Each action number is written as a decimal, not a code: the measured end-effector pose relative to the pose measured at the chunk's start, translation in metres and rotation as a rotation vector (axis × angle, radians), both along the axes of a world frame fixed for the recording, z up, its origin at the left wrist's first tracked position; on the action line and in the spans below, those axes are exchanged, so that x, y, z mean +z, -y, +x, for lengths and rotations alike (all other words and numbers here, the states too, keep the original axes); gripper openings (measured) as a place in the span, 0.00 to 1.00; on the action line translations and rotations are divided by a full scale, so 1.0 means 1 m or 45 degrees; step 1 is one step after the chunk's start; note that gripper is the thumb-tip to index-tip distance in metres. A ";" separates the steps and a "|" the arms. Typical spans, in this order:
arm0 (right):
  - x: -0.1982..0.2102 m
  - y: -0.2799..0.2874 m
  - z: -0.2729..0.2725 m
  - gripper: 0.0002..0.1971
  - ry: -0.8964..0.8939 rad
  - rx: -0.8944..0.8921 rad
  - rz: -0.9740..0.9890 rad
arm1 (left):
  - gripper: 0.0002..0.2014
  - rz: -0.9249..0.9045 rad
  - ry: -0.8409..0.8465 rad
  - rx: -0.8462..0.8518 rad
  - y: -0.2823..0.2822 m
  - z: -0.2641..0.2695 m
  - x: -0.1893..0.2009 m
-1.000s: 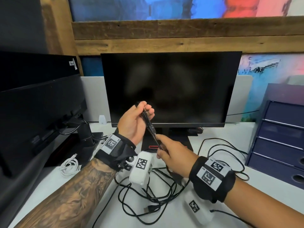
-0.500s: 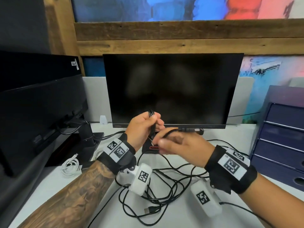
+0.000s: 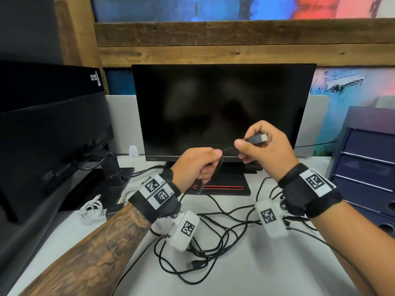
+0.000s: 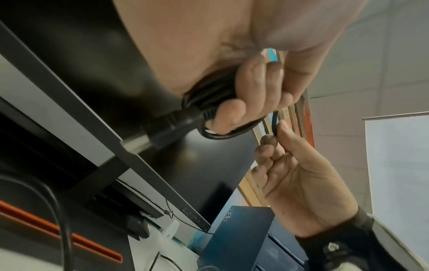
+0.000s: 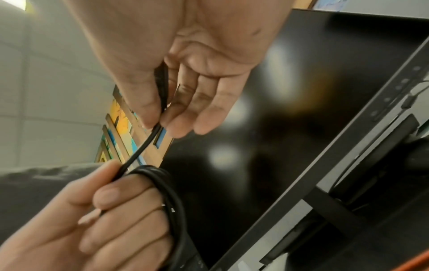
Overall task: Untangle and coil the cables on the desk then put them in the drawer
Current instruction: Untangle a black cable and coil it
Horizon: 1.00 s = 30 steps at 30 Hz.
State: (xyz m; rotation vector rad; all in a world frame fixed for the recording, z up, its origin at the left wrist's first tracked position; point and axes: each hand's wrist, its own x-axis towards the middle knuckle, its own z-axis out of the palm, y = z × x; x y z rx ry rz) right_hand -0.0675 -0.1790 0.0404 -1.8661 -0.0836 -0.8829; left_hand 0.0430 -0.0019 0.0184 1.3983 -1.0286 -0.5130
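**Last wrap of a short black cable**

A small coil [image 3: 218,167] of black cable is gripped in the left hand [image 3: 198,165], fingers curled round the loops, one plug [image 3: 199,189] hanging below the fist. The free tail runs right from the coil to the right hand [image 3: 265,146], where the other plug [image 3: 257,139] is pinched between thumb and fingers. The tail's long axis lies roughly left-right, short and nearly taut, above the desk [image 3: 277,274] in front of the monitor [image 3: 224,112]. The right hand is nearer the loose end, so the final tuck is judged to fall to it. A black tangle [image 3: 205,242] lies on the desk near the wrists, not yet sorted. The drawers [image 3: 367,159] stand far right, nearer the right hand. A white cable [image 3: 92,212] lies at left.
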 end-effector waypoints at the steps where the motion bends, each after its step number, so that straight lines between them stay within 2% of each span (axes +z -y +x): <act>1: -0.004 0.000 0.001 0.10 -0.017 0.000 -0.011 | 0.16 0.000 0.014 0.041 -0.002 0.003 0.000; 3: -0.012 0.001 0.004 0.07 -0.028 -0.047 -0.166 | 0.18 0.004 0.007 0.085 -0.006 0.007 0.001; 7: -0.027 0.001 0.010 0.01 -0.049 -0.257 -0.800 | 0.23 0.025 -0.167 0.053 -0.007 0.006 0.001; 9: -0.033 -0.008 0.011 0.06 -0.064 -0.324 -1.004 | 0.24 0.007 -0.302 0.007 -0.005 0.002 0.001; 11: -0.043 -0.021 0.013 0.11 -0.067 -0.162 -0.891 | 0.24 -0.038 -0.430 -0.046 -0.004 0.000 0.000; 14: -0.050 -0.040 0.012 0.14 -0.148 0.102 -0.498 | 0.22 -0.108 -0.563 -0.115 -0.006 -0.001 -0.001; 17: -0.047 -0.044 0.012 0.17 -0.156 0.106 -0.554 | 0.21 -0.165 -0.640 -0.142 -0.007 -0.003 -0.001; 20: -0.041 -0.037 0.012 0.12 -0.151 0.097 -0.634 | 0.21 -0.202 -0.662 -0.205 -0.005 -0.004 -0.003; 22: -0.037 -0.031 0.011 0.11 -0.157 0.058 -0.686 | 0.21 -0.190 -0.613 -0.252 -0.004 -0.003 -0.003; 24: -0.033 -0.026 0.011 0.10 -0.169 -0.019 -0.774 | 0.20 -0.166 -0.456 -0.235 -0.004 0.001 -0.003; 27: -0.032 -0.022 0.011 0.10 -0.233 -0.184 -0.920 | 0.19 -0.145 -0.235 -0.107 -0.004 0.005 -0.004; 30: -0.033 -0.022 0.012 0.09 -0.283 -0.276 -0.976 | 0.18 -0.111 -0.112 0.016 0.000 0.004 -0.008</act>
